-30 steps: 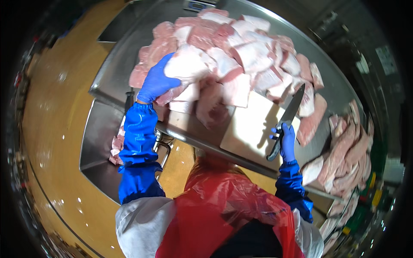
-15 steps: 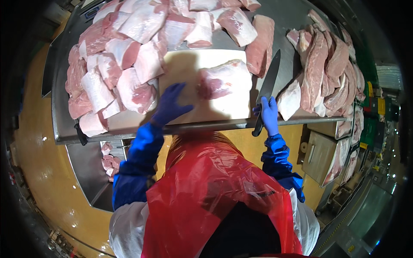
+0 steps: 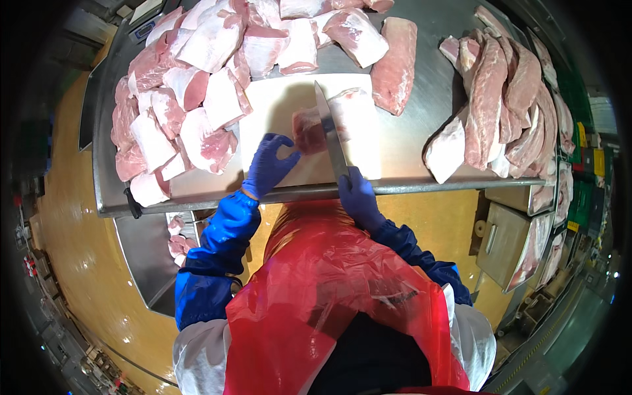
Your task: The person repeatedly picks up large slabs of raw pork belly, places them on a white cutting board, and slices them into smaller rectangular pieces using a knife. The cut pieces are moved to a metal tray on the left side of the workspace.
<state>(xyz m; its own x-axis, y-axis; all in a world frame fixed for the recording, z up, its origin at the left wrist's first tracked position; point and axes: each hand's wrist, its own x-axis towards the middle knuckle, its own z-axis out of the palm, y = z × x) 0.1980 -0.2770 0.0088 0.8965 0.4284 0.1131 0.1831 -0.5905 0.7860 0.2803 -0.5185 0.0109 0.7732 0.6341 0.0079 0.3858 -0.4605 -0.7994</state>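
Observation:
On the white cutting board point(image 3: 263, 99) lies a piece of raw meat point(image 3: 308, 131), pale with fat on its right side and red on its left. My right hand point(image 3: 360, 199), in a blue glove, is wrapped round the handle of a long knife point(image 3: 331, 135). Its blade crosses over the meat, tip pointing away from me; whether it cuts in cannot be seen. My left hand point(image 3: 271, 166), gloved too, is beside the meat's left end. The thumb and fingers stand apart, curved, with nothing between them; the fingertips are close to the meat.
Large meat pieces point(image 3: 214, 39) are piled left and behind the board. One long piece point(image 3: 395, 66) lies at its right. Long strips of meat point(image 3: 487, 99) are heaped farther right. A second knife's dark handle point(image 3: 133, 203) sticks out at the metal table's point(image 3: 434, 72) front left.
My right hand has swung the knife leftward from beside the board to over the meat. My left hand has shifted slightly closer to the meat, its fingers more curved.

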